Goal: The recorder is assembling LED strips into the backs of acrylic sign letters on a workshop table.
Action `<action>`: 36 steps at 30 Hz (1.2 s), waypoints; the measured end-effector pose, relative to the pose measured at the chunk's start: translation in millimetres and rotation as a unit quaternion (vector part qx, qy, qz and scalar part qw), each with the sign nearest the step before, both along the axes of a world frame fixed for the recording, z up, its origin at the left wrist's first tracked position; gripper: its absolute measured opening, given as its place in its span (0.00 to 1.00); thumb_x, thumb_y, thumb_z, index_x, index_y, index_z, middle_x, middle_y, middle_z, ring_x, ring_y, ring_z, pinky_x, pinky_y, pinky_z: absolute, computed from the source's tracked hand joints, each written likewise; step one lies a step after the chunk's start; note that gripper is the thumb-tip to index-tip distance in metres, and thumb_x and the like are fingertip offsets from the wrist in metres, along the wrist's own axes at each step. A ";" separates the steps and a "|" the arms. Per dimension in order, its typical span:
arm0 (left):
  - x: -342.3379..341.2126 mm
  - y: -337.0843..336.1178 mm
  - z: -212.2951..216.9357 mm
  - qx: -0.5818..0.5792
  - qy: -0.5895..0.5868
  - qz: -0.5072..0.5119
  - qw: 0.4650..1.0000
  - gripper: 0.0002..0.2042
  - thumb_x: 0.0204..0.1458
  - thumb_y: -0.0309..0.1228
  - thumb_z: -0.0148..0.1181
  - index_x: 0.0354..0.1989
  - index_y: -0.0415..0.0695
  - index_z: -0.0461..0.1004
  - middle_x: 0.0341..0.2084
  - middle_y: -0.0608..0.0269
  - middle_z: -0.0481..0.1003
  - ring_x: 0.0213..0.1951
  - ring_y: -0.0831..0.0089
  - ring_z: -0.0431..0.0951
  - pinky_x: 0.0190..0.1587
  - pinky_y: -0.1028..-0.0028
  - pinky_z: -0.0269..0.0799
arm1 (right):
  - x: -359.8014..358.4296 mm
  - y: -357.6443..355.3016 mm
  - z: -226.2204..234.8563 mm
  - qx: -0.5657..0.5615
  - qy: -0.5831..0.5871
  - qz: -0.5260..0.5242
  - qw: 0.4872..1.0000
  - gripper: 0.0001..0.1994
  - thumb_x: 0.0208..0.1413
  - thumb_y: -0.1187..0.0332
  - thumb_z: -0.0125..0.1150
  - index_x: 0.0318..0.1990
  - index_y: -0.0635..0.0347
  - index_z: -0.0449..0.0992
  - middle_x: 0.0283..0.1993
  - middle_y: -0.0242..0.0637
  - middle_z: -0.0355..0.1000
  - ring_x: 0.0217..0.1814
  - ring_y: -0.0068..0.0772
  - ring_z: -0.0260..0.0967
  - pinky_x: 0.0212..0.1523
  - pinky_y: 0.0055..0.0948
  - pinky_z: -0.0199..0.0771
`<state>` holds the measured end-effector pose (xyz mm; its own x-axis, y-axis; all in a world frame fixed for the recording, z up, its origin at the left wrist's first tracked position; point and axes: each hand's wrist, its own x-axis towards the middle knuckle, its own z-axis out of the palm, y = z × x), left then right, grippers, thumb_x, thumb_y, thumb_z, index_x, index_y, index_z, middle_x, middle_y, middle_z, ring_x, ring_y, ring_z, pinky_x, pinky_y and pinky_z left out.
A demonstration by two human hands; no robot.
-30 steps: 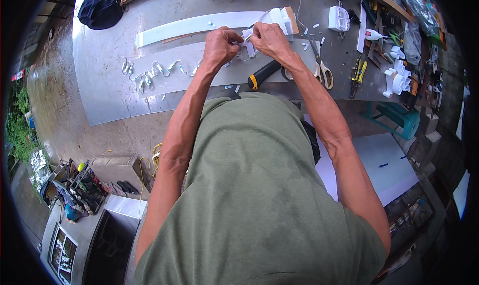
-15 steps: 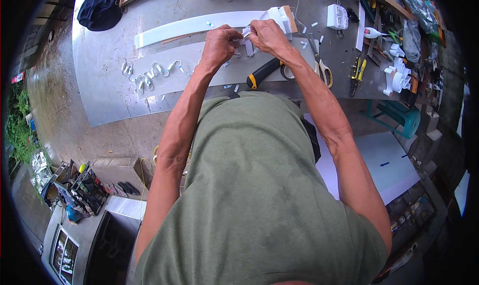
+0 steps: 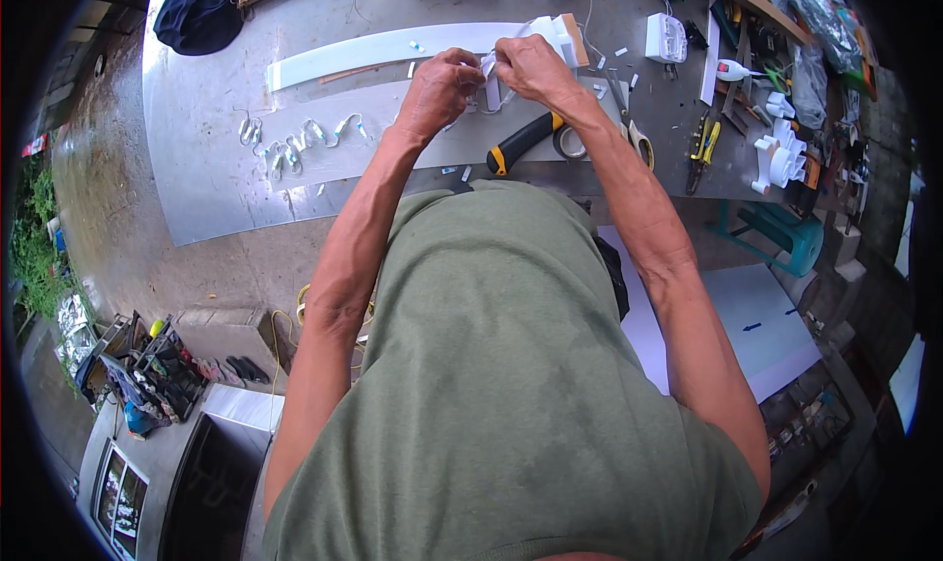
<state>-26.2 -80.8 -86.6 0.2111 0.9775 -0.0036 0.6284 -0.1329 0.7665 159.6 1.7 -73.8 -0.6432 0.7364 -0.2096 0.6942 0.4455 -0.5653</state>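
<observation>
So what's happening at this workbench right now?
A person in a green shirt stands at a grey workbench, both hands raised together over it. The left hand and right hand pinch a small white strip piece between their fingertips. Below the hands lie a yellow-and-black utility knife and scissors. A long white strip lies behind them, and a row of small bent white pieces sits to the left. Pliers and other tools lie to the right.

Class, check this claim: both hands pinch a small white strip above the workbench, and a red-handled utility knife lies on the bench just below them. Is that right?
Not quite. In the head view the utility knife has a yellow-and-black handle, not red. The left hand and right hand do pinch the small white strip above the workbench.
</observation>
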 end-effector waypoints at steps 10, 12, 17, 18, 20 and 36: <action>1.3 -2.8 4.3 0.071 0.059 -0.037 0.995 0.13 0.48 0.17 0.65 0.40 0.45 0.85 0.44 0.58 0.80 0.44 0.58 0.82 0.50 0.65 0.79 | -0.5 -4.9 1.9 -0.076 0.040 -0.079 0.993 0.11 0.59 0.67 0.56 0.40 0.68 0.78 0.36 0.58 0.77 0.42 0.62 0.76 0.45 0.49 0.74; 1.1 -2.3 2.4 0.051 0.010 -0.008 0.999 0.14 0.47 0.17 0.64 0.41 0.44 0.85 0.45 0.58 0.81 0.45 0.58 0.82 0.50 0.65 0.79 | -1.3 -4.6 3.2 -0.081 0.042 -0.082 0.992 0.11 0.59 0.67 0.56 0.40 0.68 0.78 0.35 0.58 0.78 0.41 0.62 0.76 0.44 0.49 0.74; 1.1 -1.8 2.2 0.059 0.035 -0.018 0.997 0.15 0.46 0.17 0.65 0.43 0.45 0.85 0.46 0.58 0.81 0.46 0.59 0.82 0.51 0.65 0.79 | -3.5 -5.2 2.1 -0.080 0.041 -0.093 0.992 0.12 0.59 0.66 0.58 0.39 0.68 0.79 0.32 0.57 0.78 0.39 0.59 0.78 0.43 0.47 0.75; -0.1 -2.0 0.4 0.061 0.048 -0.027 0.997 0.15 0.46 0.18 0.66 0.43 0.46 0.85 0.46 0.58 0.81 0.46 0.59 0.82 0.51 0.65 0.79 | -4.4 -6.1 4.6 -0.108 0.041 -0.111 0.987 0.12 0.58 0.66 0.59 0.39 0.68 0.79 0.31 0.57 0.78 0.38 0.57 0.78 0.42 0.46 0.76; -1.5 -2.5 -2.1 0.068 0.041 -0.027 0.996 0.15 0.46 0.18 0.67 0.43 0.46 0.85 0.46 0.58 0.81 0.46 0.58 0.82 0.51 0.65 0.79 | -5.1 -7.3 5.9 -0.135 0.040 -0.127 0.982 0.12 0.58 0.66 0.60 0.39 0.68 0.79 0.31 0.56 0.78 0.38 0.56 0.79 0.41 0.46 0.76; -0.9 -28.4 5.1 0.038 -0.109 0.202 0.973 0.14 0.55 0.21 0.63 0.50 0.43 0.82 0.36 0.60 0.83 0.35 0.75 0.82 0.40 0.74 0.77 | 20.8 -40.0 7.6 0.053 0.070 -0.128 0.988 0.08 0.57 0.69 0.63 0.39 0.64 0.78 0.37 0.47 0.78 0.39 0.49 0.77 0.42 0.43 0.76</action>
